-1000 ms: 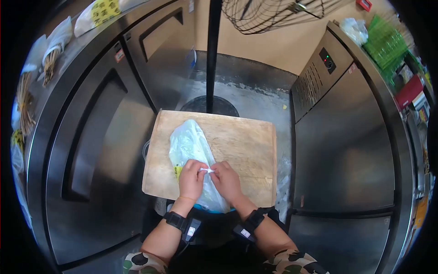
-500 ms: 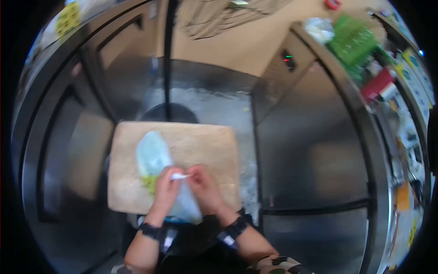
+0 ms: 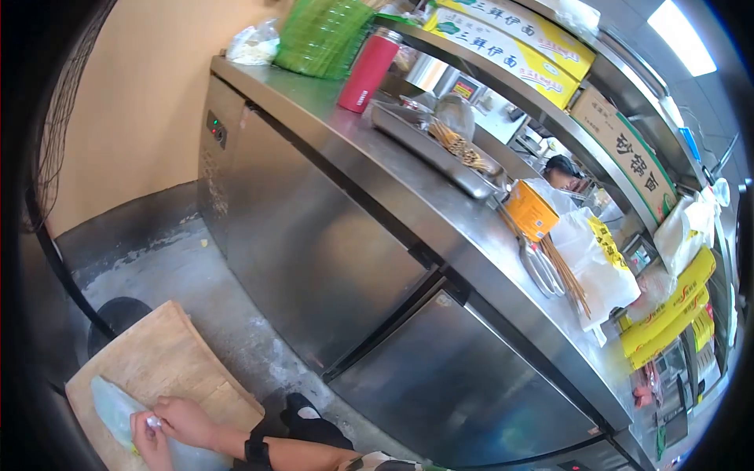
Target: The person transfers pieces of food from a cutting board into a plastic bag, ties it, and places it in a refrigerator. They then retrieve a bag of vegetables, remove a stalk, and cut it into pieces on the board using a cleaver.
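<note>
My left hand (image 3: 151, 444) and my right hand (image 3: 184, 421) are close together at the lower left, fingers pinched. Between them they grip the white, bunched part of a translucent, pale green plastic bag (image 3: 112, 405). The filled end of the bag lies on a wooden board (image 3: 169, 345) and bulges beyond my left hand. What is inside it cannot be made out. A loose, clear part of the bag hangs below my right hand. The lower edge of the view cuts off my left wrist.
A steel counter (image 3: 314, 118) with fridge doors runs along the right. On it stand a green basket (image 3: 318, 39), a red thermos (image 3: 367, 71), a metal tray (image 3: 428, 149) with skewers, and an orange box (image 3: 532, 210). A person (image 3: 561, 173) shows behind the shelf.
The view has swung right toward the counter, so board and hands now appear at the lower left. Both hands still pinch the bag, now closer together.
</note>
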The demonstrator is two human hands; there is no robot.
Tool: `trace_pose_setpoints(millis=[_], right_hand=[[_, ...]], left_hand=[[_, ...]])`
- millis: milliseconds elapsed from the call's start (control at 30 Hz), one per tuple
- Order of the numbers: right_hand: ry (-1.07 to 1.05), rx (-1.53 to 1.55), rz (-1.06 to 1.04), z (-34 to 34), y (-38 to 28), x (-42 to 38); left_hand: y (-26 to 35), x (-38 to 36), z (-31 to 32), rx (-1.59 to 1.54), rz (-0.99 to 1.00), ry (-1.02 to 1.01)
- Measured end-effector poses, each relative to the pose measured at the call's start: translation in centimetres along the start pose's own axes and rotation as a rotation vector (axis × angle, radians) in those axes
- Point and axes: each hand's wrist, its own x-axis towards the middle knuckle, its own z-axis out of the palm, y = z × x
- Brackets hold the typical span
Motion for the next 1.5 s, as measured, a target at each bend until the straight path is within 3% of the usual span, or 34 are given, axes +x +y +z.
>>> trace_pose_setpoints(millis=[133, 233, 300, 367, 467, 533, 600, 633, 700, 800, 867, 900, 933, 967, 1000, 1033, 1067, 1100, 1133, 1200, 1267, 1333, 1400, 1433, 1500], right_hand=[[0.142, 0.03, 0.022, -2.1, 0.4, 1.2], [0.043, 0.343, 0.284, -1.4, 0.8, 0.9], [0.014, 0.538, 0.192, 5.1, 4.8, -0.5], [-0.064, 0.422, 0.101, 3.2, 2.5, -1.0], [-0.021, 0.362, 0.048, 4.0, 3.4, -0.6], [0.051, 0.502, 0.154, 4.0, 3.6, -0.5], [0.078, 0.755, 0.352, -1.4, 1.8, 1.7], [0.114, 0.702, 0.225, -3.0, 1.4, 2.5], [0.198, 0.597, -0.009, -4.7, 1.2, 2.9], [0.103, 0.429, 0.08, -2.2, 2.4, 2.2], [0.058, 0.564, 0.106, 0.4, 4.7, 1.6], [0.225, 0.581, 0.122, 0.4, 4.1, 1.6], [0.104, 0.545, 0.297, -1.4, 5.1, 1.3], [0.154, 0.161, 0.11, -6.0, 2.3, 1.6], [0.238, 0.855, 0.417, -8.1, 0.4, 2.1], [0.309, 0.888, 0.265, -8.7, 0.0, 2.7], [0.33, 0.704, 0.375, -9.5, -1.7, 3.2], [0.387, 0.661, 0.313, -9.0, -2.8, 3.6], [0.472, 0.466, 0.174, -8.5, -4.5, 3.8], [0.628, 0.355, -0.062, -6.7, -7.1, 3.7], [0.548, 0.254, -0.346, -4.8, -9.7, 3.7], [0.169, 0.128, -0.435, -3.5, -10.7, 3.8], [-0.085, 0.132, -0.356, -1.4, -10.6, 3.4], [-0.046, 0.141, -0.349, -0.8, -10.6, 3.2], [-0.22, -0.033, -0.171, 0.3, -7.7, 3.1]], left_hand=[[-4.1, 0.3, -2.0, 0.186, 0.086, -0.082], [-2.3, 0.1, -2.2, 0.42, 0.108, -0.11], [-0.9, 0.5, -2.1, 0.485, 0.097, -0.097], [-1.2, 0.6, -1.8, 0.451, 0.089, -0.078], [-8.1, -0.1, -3.7, 0.562, 0.242, 0.555], [0.3, 0.5, -7.0, 0.635, 0.222, 0.679], [-0.5, 0.5, -10.2, 0.22, 0.068, 0.839], [-0.9, 0.6, -10.9, 0.007, -0.006, 0.913], [0.2, 0.0, -10.5, -0.002, 0.038, 0.799], [5.1, 0.5, -8.5, -0.121, -0.071, 0.709], [7.8, 0.9, -5.9, -0.22, -0.219, 0.748], [6.9, -0.1, -5.4, -0.252, -0.3, 0.793], [-1.9, 0.0, -7.2, -0.398, -0.193, 0.949], [-1.8, -1.0, -7.7, -0.41, -0.235, 0.938], [0.1, -1.0, -7.9, -0.505, -0.177, 0.934], [0.7, -1.4, -8.5, -0.646, -0.097, 0.924], [3.4, -1.1, -8.7, -0.628, -0.234, 1.009], [2.4, -1.5, -8.9, -0.628, -0.201, 1.06], [2.7, -1.5, -8.9, -0.67, -0.182, 1.001], [3.4, -1.7, -8.6, -0.587, -0.138, 0.934], [4.2, -1.8, -8.5, -0.421, -0.038, 0.849], [3.9, -1.7, -8.6, -0.369, -0.001, 0.86], [4.7, -2.5, -8.7, -0.454, 0.018, 0.844], [4.5, -2.6, -8.8, -0.485, 0.022, 0.832], [4.1, -2.0, -9.4, -0.915, 0.03, 0.69]])
